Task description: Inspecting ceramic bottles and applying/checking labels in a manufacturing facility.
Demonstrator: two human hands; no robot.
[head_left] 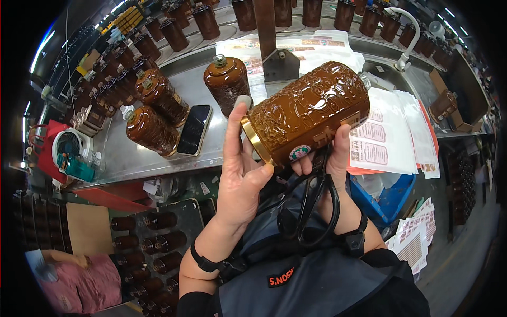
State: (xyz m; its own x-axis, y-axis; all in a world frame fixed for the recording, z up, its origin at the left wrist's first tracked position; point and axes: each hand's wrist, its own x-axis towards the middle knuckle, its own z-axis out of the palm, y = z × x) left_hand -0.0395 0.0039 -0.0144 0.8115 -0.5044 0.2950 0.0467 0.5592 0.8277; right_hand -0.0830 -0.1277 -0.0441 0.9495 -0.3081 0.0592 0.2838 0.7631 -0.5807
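My left hand is closed on the gold-banded base of a large brown embossed bottle. The bottle lies tilted in the air, its clear glass neck pointing to the upper right. A round green-and-white sticker shows low on its side. With its thumb on the bottle's lower side, my right hand supports it from below. That same hand also has black-handled scissors, whose loops hang down; their blades are mostly hidden. Just behind my left fingers stands another brown bottle on the metal table.
Several brown bottles and a black phone are on the table at left. Sticker sheets lie at right, above a blue bin. A metal post rises ahead, before a conveyor of bottles. Another person is at lower left.
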